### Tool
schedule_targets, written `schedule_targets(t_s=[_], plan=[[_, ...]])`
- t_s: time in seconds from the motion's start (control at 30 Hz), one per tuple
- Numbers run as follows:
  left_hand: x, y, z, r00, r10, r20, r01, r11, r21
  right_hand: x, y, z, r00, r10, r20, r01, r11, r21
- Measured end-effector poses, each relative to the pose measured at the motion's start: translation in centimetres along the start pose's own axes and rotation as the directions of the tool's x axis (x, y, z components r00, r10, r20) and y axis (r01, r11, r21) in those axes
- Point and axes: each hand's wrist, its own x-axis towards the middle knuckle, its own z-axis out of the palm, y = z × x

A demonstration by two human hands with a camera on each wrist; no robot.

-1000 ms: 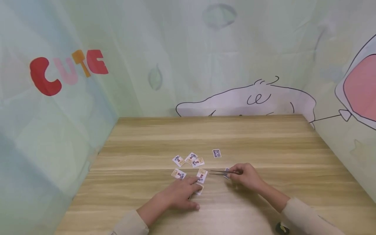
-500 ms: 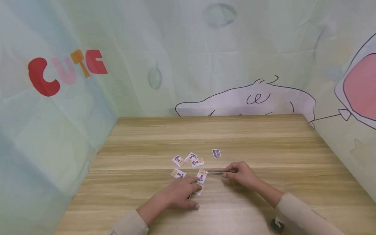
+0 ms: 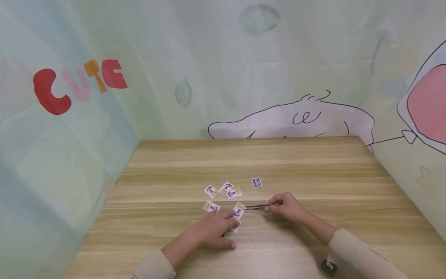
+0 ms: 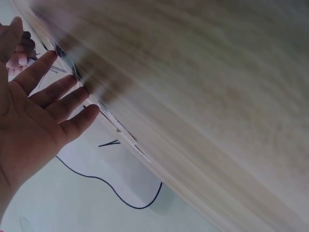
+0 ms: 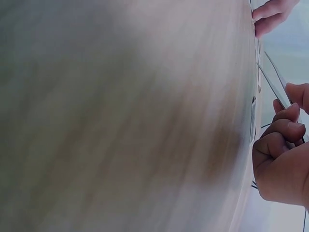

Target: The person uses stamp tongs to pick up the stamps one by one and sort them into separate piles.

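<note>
My right hand [image 3: 288, 208] grips a pair of slim dark tweezers [image 3: 256, 207] between thumb and fingers. Their tips point left and meet the right edge of a small picture card [image 3: 239, 210]. In the right wrist view the two prongs of the tweezers [image 5: 276, 83] stand slightly apart. With fingers extended, my left hand [image 3: 214, 230] rests palm down, fingertips on that card and on a lower card [image 3: 236, 225] that it partly covers. The left wrist view shows the left hand [image 4: 43, 104] with its fingers spread and fairly straight, tips at the tabletop.
Several picture cards [image 3: 211, 191] lie face up beyond the left hand, two of them overlapping. A dark-faced card [image 3: 256, 182] lies apart, farther back. Near my right sleeve is a small dark round object [image 3: 328, 267]. The wooden table [image 3: 313, 166] meets printed cloth walls.
My right hand has moved left, bringing the tweezers' tips to the card's edge. A blue-backed card seen by that hand is now mostly hidden. The left hand has stayed put.
</note>
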Motion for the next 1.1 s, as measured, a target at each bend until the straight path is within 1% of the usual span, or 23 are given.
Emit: schedule_targets(t_s=[0.1,0.23,0.33,0.47,0.6,0.7,0.9,1.0,1.1], plan=[[-0.05,0.01,0.02,1.000,-0.005,-0.002,0.005,1.000,-0.003,0.05,0.00,-0.11,1.000,0.006,-0.008,-0.007,1.000,-0.010],[-0.05,-0.01,0.00,1.000,0.010,-0.012,-0.010,1.000,-0.004,-0.03,-0.05,-0.48,0.999,0.028,-0.025,-0.029,0.999,-0.021],[-0.05,-0.07,0.07,1.000,0.021,-0.021,-0.021,1.000,-0.002,0.03,-0.12,-0.58,0.999,0.039,-0.003,-0.039,0.999,-0.012],[-0.06,-0.11,0.07,1.000,0.014,-0.016,-0.014,1.000,-0.006,0.23,-0.17,-0.45,0.999,0.038,0.023,-0.038,0.999,0.005],[-0.07,-0.13,-0.02,1.000,0.008,-0.009,-0.008,1.000,-0.009,0.19,-0.18,-0.21,0.999,0.023,0.034,-0.024,1.000,0.013],[-0.11,-0.10,0.01,1.000,0.005,-0.007,-0.005,1.000,-0.013,0.00,-0.19,-0.15,1.000,-0.002,0.029,0.002,1.000,0.007],[-0.12,0.05,0.01,1.000,-0.008,-0.005,0.008,1.000,-0.022,-0.29,0.29,-0.87,1.000,-0.030,0.003,0.030,1.000,-0.008],[-0.12,0.04,0.05,1.000,-0.014,-0.003,0.014,0.999,-0.040,-0.39,0.25,-0.99,0.999,-0.043,0.013,0.043,0.999,-0.011],[-0.08,-0.02,0.11,1.000,-0.006,-0.012,0.005,0.999,-0.041,-0.36,0.03,-0.83,0.998,-0.061,0.027,0.061,0.998,-0.018]])
